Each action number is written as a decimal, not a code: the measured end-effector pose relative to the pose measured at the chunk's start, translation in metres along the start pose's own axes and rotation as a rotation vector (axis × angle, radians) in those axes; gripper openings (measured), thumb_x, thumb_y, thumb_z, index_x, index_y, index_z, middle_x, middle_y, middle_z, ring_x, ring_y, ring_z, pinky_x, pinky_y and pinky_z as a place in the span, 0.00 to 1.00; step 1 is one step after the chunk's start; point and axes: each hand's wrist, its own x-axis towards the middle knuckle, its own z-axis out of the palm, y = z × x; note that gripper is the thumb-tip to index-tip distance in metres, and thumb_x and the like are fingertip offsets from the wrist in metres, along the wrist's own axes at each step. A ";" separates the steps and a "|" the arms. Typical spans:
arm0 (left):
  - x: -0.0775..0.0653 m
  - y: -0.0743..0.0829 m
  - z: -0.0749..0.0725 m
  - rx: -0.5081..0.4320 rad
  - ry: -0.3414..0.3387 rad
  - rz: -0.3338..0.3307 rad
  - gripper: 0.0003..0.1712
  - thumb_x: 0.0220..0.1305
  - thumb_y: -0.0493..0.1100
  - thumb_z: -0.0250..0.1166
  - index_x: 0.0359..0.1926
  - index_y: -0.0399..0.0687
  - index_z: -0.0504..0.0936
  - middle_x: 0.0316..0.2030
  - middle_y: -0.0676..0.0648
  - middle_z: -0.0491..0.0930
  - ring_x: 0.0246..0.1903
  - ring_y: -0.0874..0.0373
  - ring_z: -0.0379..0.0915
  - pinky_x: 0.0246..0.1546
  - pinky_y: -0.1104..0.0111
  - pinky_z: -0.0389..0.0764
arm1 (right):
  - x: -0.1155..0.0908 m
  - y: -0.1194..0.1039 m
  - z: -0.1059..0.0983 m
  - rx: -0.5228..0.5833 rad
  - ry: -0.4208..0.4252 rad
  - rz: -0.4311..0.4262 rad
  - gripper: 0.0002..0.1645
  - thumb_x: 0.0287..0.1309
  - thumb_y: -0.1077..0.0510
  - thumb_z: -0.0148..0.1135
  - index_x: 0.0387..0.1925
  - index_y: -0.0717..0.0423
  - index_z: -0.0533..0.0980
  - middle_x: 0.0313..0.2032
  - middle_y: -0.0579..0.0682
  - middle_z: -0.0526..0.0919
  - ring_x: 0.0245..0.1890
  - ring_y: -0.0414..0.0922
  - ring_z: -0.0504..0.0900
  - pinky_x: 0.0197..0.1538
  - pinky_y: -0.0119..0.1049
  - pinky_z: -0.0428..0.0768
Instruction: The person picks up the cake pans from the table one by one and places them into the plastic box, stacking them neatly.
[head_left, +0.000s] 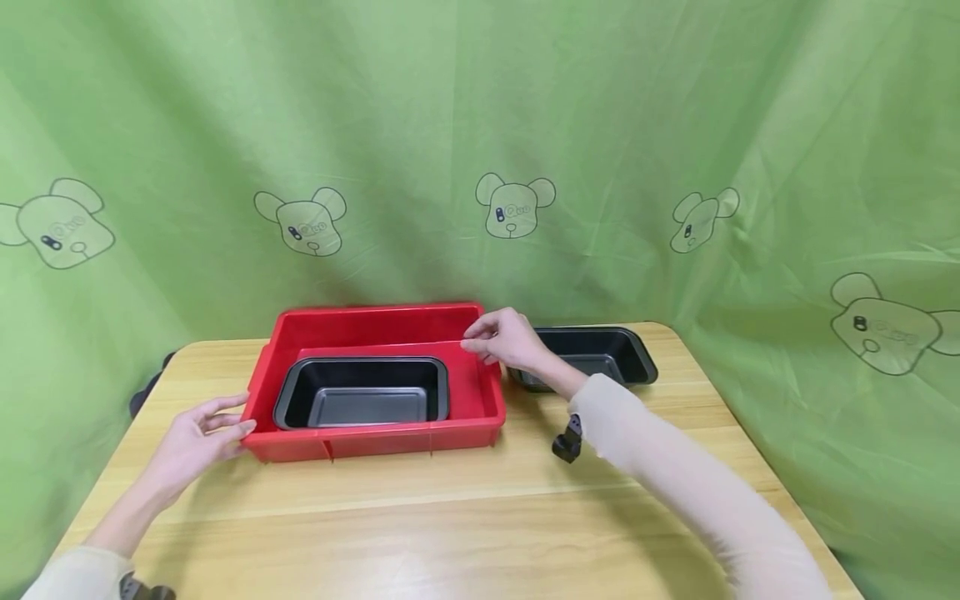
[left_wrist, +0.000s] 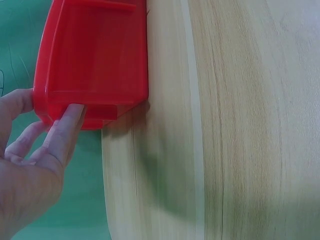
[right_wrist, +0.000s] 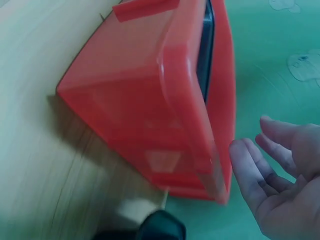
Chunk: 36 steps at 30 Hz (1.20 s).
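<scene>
A red plastic bin (head_left: pixel 375 442) stands on the table, with a black loaf pan (head_left: pixel 367 406) lying inside it towards the left. My left hand (head_left: pixel 198 435) grips the bin's left end near the front corner; in the left wrist view its fingers (left_wrist: pixel 65 132) reach to the end handle and the rim. My right hand (head_left: pixel 510 340) is above the bin's right end, its fingers loosely bent and holding nothing. In the right wrist view the fingertips are close by the rim, and whether they touch it I cannot tell. Partly behind my right wrist sits a second black loaf pan (head_left: pixel 618 354).
The wooden table (head_left: pixel 420 533) extends in front of the bin. A green curtain (head_left: pixel 405 150) with printed bear heads hangs behind and at the sides. A dark object (head_left: pixel 146 387) shows past the table's left edge. Each wrist carries a small black camera mount (head_left: pixel 567 442).
</scene>
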 end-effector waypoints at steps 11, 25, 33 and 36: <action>0.001 -0.002 -0.001 0.007 0.002 -0.009 0.42 0.75 0.44 0.67 0.79 0.32 0.60 0.66 0.24 0.74 0.43 0.78 0.82 0.49 0.65 0.92 | -0.022 0.017 -0.050 -0.036 0.024 0.001 0.20 0.62 0.55 0.76 0.52 0.60 0.86 0.42 0.63 0.91 0.35 0.48 0.91 0.43 0.45 0.93; 0.001 -0.002 -0.002 -0.006 -0.006 0.001 0.41 0.75 0.43 0.67 0.79 0.31 0.60 0.63 0.27 0.78 0.43 0.76 0.83 0.50 0.64 0.92 | -0.046 0.070 -0.118 -0.103 0.130 0.046 0.29 0.65 0.53 0.75 0.62 0.63 0.80 0.50 0.67 0.89 0.34 0.38 0.90 0.40 0.32 0.91; 0.001 0.000 -0.001 -0.018 -0.001 0.001 0.42 0.74 0.43 0.68 0.79 0.31 0.60 0.63 0.29 0.79 0.43 0.77 0.82 0.50 0.64 0.91 | -0.049 0.102 -0.151 -0.034 0.111 0.088 0.32 0.68 0.55 0.71 0.66 0.69 0.75 0.57 0.73 0.84 0.35 0.30 0.88 0.44 0.30 0.91; 0.001 0.000 0.000 -0.017 -0.001 -0.004 0.42 0.74 0.42 0.68 0.79 0.31 0.59 0.63 0.28 0.78 0.43 0.76 0.82 0.50 0.65 0.91 | -0.050 0.116 -0.164 -0.036 0.136 0.104 0.33 0.69 0.54 0.70 0.67 0.70 0.74 0.59 0.74 0.83 0.33 0.28 0.87 0.43 0.29 0.91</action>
